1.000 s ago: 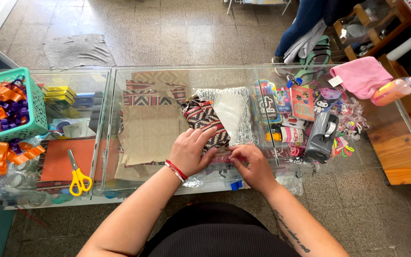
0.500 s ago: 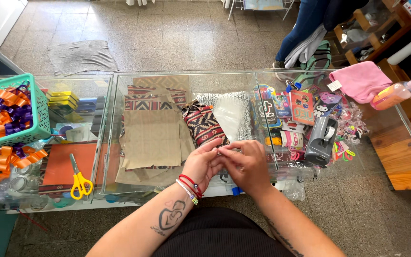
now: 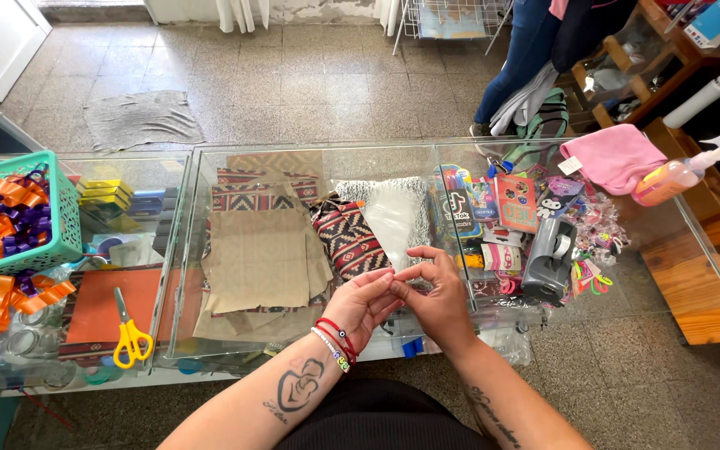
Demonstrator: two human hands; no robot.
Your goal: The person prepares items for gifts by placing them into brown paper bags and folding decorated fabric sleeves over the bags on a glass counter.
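My left hand and my right hand meet just above the near edge of the glass counter. Their fingertips pinch together at one spot. Whatever is between them is too small to make out. My left wrist wears red and beaded bracelets. Just beyond my hands a dark red patterned fabric pouch lies on the glass. To its right is a clear plastic bag over white fabric. Neither hand touches them.
Tan and patterned fabric pieces lie left of the pouch. Yellow scissors and a green basket of ribbon bows are far left. A grey tape dispenser, stickers, a pink cloth and a spray bottle sit right. Another person's legs stand beyond.
Both hands lifted off the pouch and plastic bag on the counter, drew back toward me and brought their fingertips together. The pouch now lies uncovered.
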